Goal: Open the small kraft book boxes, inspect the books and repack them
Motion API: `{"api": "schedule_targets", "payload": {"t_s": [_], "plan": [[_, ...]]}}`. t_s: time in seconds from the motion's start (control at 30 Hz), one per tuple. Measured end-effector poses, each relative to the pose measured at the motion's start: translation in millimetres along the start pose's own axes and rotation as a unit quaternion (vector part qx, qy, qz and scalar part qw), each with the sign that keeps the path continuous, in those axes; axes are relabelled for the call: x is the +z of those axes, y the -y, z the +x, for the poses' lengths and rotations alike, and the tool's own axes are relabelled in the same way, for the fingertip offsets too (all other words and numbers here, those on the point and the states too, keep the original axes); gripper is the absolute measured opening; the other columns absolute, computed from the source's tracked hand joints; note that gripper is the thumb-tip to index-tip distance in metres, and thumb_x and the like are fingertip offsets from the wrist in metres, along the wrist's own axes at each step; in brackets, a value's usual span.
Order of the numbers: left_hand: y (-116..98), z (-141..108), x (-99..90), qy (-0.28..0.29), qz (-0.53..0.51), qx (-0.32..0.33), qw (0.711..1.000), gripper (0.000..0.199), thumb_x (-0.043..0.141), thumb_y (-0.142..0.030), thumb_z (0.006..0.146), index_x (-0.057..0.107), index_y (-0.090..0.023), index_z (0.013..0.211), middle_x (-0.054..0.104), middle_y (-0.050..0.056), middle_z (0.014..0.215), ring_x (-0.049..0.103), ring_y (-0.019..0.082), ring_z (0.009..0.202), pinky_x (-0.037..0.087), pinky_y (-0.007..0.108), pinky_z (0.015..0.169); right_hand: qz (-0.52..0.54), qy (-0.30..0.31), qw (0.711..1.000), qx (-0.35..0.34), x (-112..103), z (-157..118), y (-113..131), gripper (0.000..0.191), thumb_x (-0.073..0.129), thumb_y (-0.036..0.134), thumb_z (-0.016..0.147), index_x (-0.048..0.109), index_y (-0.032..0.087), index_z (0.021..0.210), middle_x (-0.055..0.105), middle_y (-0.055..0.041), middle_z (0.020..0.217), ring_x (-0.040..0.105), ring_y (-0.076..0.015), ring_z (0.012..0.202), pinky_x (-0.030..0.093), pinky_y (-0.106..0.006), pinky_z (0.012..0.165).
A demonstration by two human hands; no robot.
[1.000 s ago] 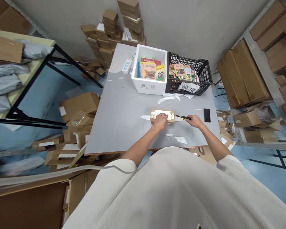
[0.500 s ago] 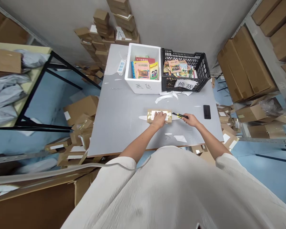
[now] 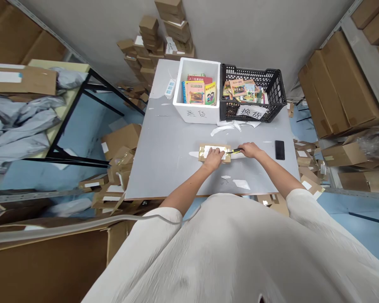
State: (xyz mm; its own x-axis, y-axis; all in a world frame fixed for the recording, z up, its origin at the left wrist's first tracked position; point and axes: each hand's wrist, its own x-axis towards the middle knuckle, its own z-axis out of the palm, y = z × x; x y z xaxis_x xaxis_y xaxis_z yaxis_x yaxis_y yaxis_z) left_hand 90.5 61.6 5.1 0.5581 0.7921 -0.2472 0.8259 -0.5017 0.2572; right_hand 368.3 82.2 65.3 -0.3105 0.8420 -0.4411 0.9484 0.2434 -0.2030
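A small brown cardboard parcel with a white label and shiny tape lies on the grey table. My left hand rests on top of it, fingers spread over the label. In my right hand, the fingers are wrapped round a black and yellow utility knife. The knife points left, and its tip is at the right end of the parcel; whether the blade touches the cardboard I cannot make out. White paper scraps lie nearer me on the table.
Behind the parcel stand a white foam box and a black plastic crate, both holding books. A phone lies at the right, a power strip at the back left. Cardboard boxes crowd the floor; shelves flank the table.
My right hand has brought the utility knife left, so its tip now reaches the parcel's right end. My left hand stays on the parcel. The whole view has shifted slightly.
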Motion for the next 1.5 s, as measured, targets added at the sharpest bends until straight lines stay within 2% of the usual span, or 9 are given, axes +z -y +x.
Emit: {"api": "schedule_targets", "payload": {"t_s": [0.2,0.4,0.67,0.9,1.0,1.1,1.2,1.3,1.5], "plan": [[2,-2,0.8,-0.003,-0.005,-0.005,1.0,0.053,0.073,-0.023,0.098,0.063,-0.022,0.15,0.063,0.017,0.143,0.068,0.034,0.13,0.025,0.055,0.139,0.117,0.068,0.991,0.01,1,1,-11,0.034,0.061,0.036,0.106,0.082,0.027,0.132,0.085,-0.0069,0.114,0.073,-0.0249,0.1,0.051,-0.03,0.084],[2,-2,0.5,-0.005,-0.012,-0.008,1.0,0.051,0.07,-0.024,0.099,0.064,-0.022,0.15,0.064,0.017,0.144,0.068,0.035,0.133,0.028,0.056,0.138,0.309,0.129,0.94,0.062,34,-20,-25,0.04,0.066,0.053,0.105,0.079,0.023,0.129,0.079,-0.002,0.087,0.068,-0.0165,0.074,0.048,-0.023,0.064],[2,-3,-0.1,-0.011,-0.023,-0.012,1.0,0.05,0.069,-0.023,0.1,0.064,-0.024,0.15,0.062,0.016,0.144,0.069,0.034,0.129,0.03,0.055,0.138,0.377,0.114,0.918,0.054,63,-38,-17,0.04,0.07,0.059,0.101,0.079,0.025,0.12,0.078,-0.0008,0.086,0.07,-0.0162,0.075,0.051,-0.022,0.063],[-1,-7,-8.2,-0.057,-0.06,-0.034,0.996,0.072,0.066,-0.03,0.103,0.046,-0.024,0.172,0.051,0.019,0.167,0.067,0.039,0.135,0.046,0.053,0.126,0.425,-0.013,0.9,0.097,68,-56,-17,0.04,0.063,0.059,0.105,0.073,0.022,0.118,0.08,-0.0021,0.093,0.071,-0.0166,0.077,0.055,-0.024,0.071],[0,-2,-14.5,-0.086,-0.064,-0.05,0.993,0.064,0.058,-0.021,0.104,0.052,-0.023,0.168,0.054,0.019,0.166,0.061,0.04,0.145,0.047,0.053,0.124,0.413,-0.048,0.903,0.11,66,-64,-13,0.043,0.059,0.058,0.109,0.071,0.022,0.129,0.082,-0.003,0.097,0.072,-0.0175,0.08,0.056,-0.025,0.073],[2,6,-15.6,-0.097,-0.067,-0.049,0.992,0.067,0.058,-0.015,0.1,0.052,-0.023,0.166,0.053,0.019,0.171,0.051,0.038,0.157,0.042,0.055,0.13,0.361,-0.073,0.924,0.102,62,-72,-3,0.046,0.05,0.051,0.115,0.068,0.021,0.145,0.082,-0.0045,0.099,0.075,-0.0205,0.091,0.059,-0.029,0.085],[4,14,-11.9,-0.091,-0.067,-0.044,0.993,0.073,0.06,-0.013,0.095,0.051,-0.023,0.166,0.048,0.018,0.177,0.042,0.037,0.165,0.033,0.057,0.136,0.279,-0.092,0.954,0.064,58,-77,9,0.048,0.045,0.044,0.118,0.067,0.025,0.157,0.082,-0.0085,0.121,0.076,-0.024,0.111,0.058,-0.034,0.101],[6,21,-9.8,-0.077,-0.071,-0.055,0.993,0.072,0.061,-0.013,0.092,0.054,-0.023,0.163,0.053,0.019,0.171,0.044,0.036,0.163,0.033,0.056,0.135,0.173,-0.096,0.98,0.033,58,-76,18,0.05,0.053,0.038,0.116,0.066,0.028,0.163,0.077,-0.0118,0.136,0.071,-0.0278,0.127,0.053,-0.037,0.11],[8,24,-10.7,-0.074,-0.071,-0.049,0.993,0.057,0.053,-0.019,0.101,0.061,-0.022,0.157,0.063,0.02,0.161,0.051,0.036,0.156,0.037,0.055,0.133,0.088,-0.09,0.991,0.043,63,-69,24,0.054,0.064,0.032,0.113,0.065,0.027,0.166,0.073,-0.0132,0.133,0.068,-0.0284,0.127,0.048,-0.036,0.113]]}}
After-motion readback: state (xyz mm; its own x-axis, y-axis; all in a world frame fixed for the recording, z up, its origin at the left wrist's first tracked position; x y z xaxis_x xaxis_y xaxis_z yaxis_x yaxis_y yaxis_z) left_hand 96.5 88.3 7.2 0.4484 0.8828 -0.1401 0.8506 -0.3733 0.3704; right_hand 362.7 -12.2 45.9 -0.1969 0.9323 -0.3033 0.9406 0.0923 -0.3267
